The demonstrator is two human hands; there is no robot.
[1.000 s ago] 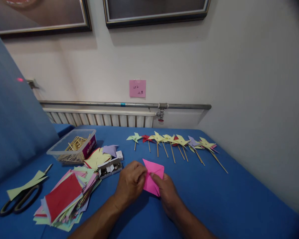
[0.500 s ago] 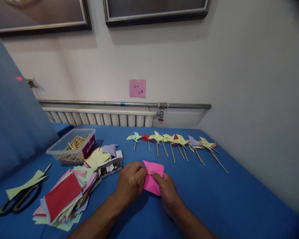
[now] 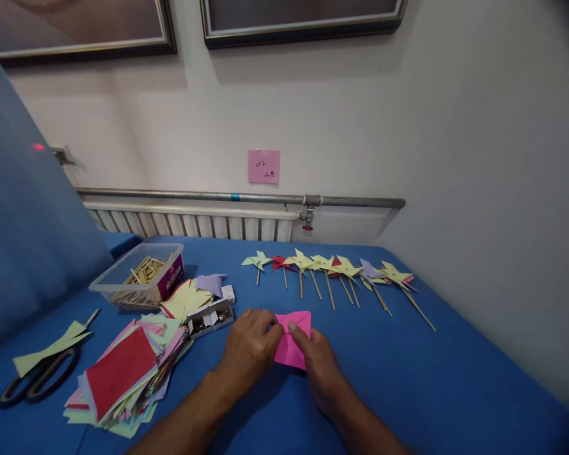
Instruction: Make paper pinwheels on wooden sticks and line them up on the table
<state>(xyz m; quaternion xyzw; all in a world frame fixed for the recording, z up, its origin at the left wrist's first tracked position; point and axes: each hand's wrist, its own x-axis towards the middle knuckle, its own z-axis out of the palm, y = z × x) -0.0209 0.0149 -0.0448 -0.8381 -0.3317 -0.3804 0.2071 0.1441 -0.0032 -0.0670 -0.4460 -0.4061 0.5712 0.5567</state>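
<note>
Both hands press a pink paper square (image 3: 293,341) flat against the blue worktop (image 3: 408,379), likely so a fold can be creased against a firm surface. The left hand (image 3: 249,351) pins its left edge with curled fingers; the right hand (image 3: 318,366) pinches the sheet near its middle with fingertips. The paper lies between the two hands, touching both. Finished pinwheels (image 3: 332,268) lie in a row beyond, well apart from the paper stack (image 3: 123,373) at the left.
</note>
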